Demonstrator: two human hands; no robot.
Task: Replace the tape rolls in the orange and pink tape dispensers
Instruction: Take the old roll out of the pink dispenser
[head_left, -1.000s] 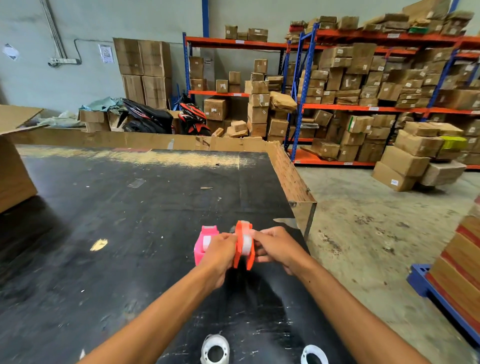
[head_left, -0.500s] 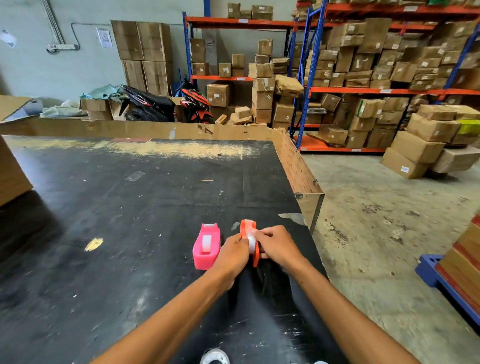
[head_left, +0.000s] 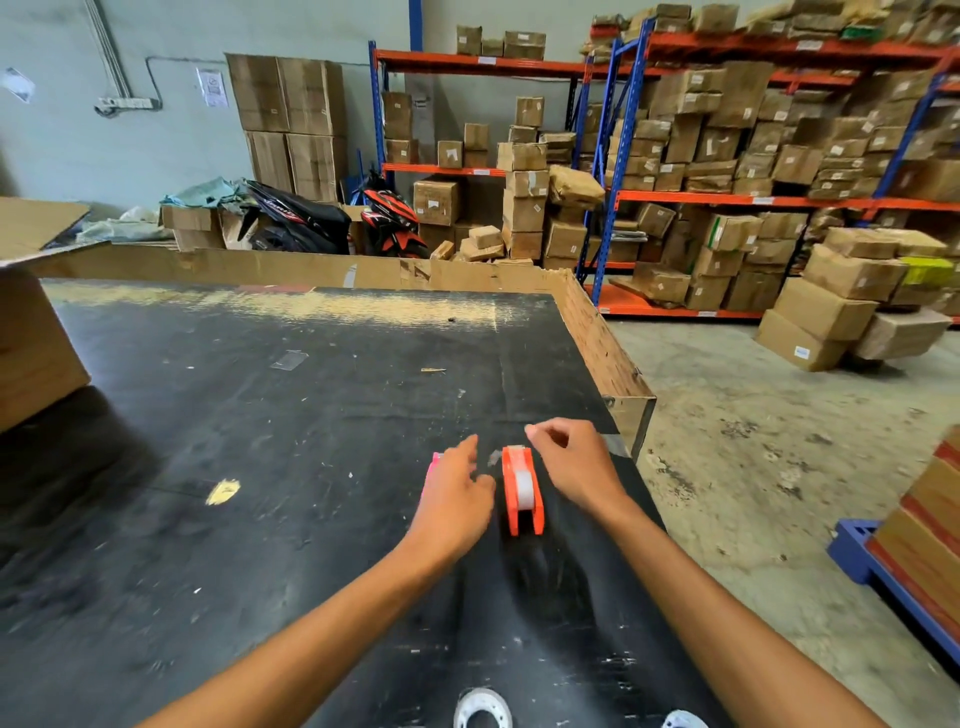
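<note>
The orange tape dispenser (head_left: 522, 489) stands upright on the black table (head_left: 260, 467) near its right edge, with a whitish tape roll showing in its slot. My right hand (head_left: 574, 465) hovers just right of it, fingers apart, holding nothing. My left hand (head_left: 454, 493) is just left of the orange dispenser, fingers spread, and covers most of the pink tape dispenser (head_left: 432, 467), of which only a thin edge shows. Two white tape rolls lie at the bottom edge of the view, one (head_left: 482, 707) in the middle and one (head_left: 683, 719) to the right.
A cardboard rim (head_left: 597, 338) borders the table's far and right sides. A large cardboard box (head_left: 31, 332) stands at the far left. A yellow scrap (head_left: 223, 491) lies on the table. Shelves of boxes fill the background; a blue pallet (head_left: 883, 566) sits on the floor at right.
Both hands have let go of the orange dispenser, which now stands alone on the table. The left hand has moved left over the pink dispenser; the right has lifted off to the right.
</note>
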